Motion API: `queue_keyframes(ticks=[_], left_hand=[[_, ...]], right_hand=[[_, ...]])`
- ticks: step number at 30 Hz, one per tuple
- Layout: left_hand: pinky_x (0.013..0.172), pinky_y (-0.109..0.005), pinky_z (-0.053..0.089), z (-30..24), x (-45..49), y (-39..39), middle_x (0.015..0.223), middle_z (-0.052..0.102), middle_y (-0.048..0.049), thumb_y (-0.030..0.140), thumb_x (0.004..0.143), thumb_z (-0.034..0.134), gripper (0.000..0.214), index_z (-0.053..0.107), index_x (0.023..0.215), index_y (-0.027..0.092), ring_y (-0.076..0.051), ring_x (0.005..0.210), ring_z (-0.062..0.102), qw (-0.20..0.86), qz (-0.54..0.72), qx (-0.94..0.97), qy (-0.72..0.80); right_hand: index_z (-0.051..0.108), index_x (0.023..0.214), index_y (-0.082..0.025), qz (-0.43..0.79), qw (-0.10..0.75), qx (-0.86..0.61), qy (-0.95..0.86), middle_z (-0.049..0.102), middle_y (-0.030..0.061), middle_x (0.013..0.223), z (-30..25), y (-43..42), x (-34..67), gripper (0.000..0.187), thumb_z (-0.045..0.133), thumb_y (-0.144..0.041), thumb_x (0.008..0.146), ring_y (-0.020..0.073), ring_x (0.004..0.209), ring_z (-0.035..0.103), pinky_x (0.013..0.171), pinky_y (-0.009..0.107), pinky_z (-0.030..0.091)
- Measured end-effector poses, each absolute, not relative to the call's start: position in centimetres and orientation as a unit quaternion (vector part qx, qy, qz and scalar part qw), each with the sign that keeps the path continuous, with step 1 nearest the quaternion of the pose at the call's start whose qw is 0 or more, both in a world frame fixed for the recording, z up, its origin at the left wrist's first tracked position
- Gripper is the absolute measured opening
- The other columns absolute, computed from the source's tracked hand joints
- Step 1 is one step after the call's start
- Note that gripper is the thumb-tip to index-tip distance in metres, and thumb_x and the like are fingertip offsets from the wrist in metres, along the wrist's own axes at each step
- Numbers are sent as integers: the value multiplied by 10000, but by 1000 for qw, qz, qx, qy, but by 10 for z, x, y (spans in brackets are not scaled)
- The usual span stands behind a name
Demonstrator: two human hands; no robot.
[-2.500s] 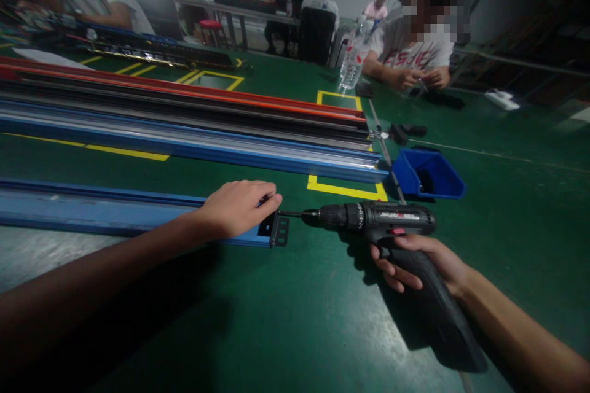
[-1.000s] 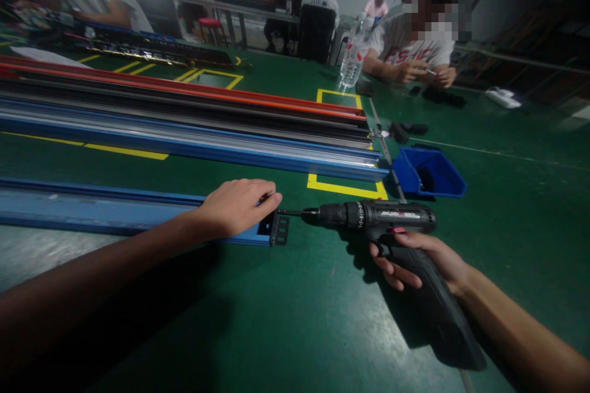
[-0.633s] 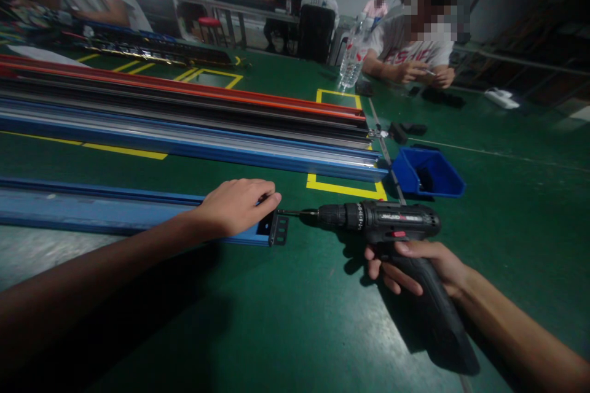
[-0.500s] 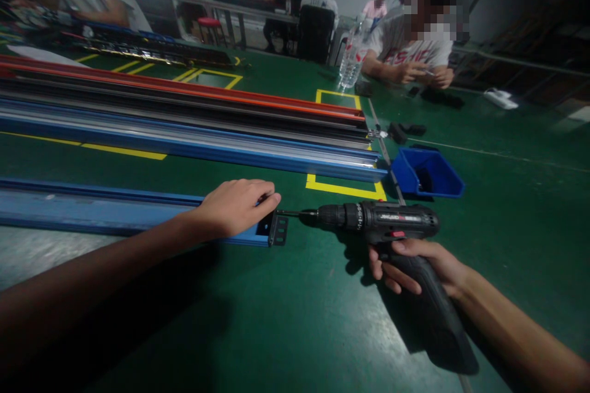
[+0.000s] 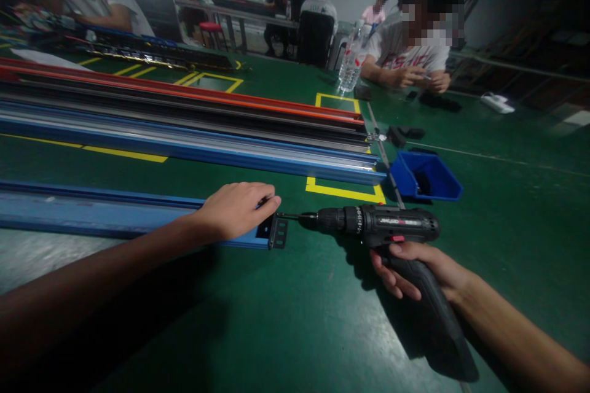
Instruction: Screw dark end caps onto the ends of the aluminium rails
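Observation:
A long blue metal rail (image 5: 92, 214) lies across the green table (image 5: 295, 325) in front of me. My left hand (image 5: 237, 209) presses down on its right end, fingers curled over the top edge. A black end bracket (image 5: 278, 233) caps that end. My right hand (image 5: 421, 267) is wrapped round the handle of a black cordless drill (image 5: 382, 224). The drill lies level, its bit touching the bracket.
Several long rails, blue, grey, black and orange (image 5: 193, 123), lie stacked behind. A blue parts bin (image 5: 426, 175) stands to the right, a water bottle (image 5: 350, 61) further back. A person in a white shirt (image 5: 405, 49) works across the table. Yellow tape marks (image 5: 345, 192) the table.
The drill and my right hand have drifted slightly right and down in the picture. My left hand stays on the rail end and the bit stays at the bracket.

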State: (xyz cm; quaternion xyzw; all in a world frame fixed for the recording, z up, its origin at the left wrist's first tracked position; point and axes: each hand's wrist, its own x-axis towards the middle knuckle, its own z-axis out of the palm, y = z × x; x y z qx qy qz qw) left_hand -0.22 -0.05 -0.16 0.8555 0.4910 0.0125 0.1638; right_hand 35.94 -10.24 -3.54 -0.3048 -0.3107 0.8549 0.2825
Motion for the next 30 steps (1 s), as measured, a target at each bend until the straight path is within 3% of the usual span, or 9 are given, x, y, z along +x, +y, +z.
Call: queue_keyframes(ticks=[30], left_hand=[[635,-321,315,0,-1,-1,895,697,-42,493,1034,334,413,580,825,234,-236,782,626,159,23,864,477]], right_hand=[[735,999,-66,856,277,-319,-298,716,57,761,-38,-102,362,307,643,-357,964,62,493,628,567,181,543]])
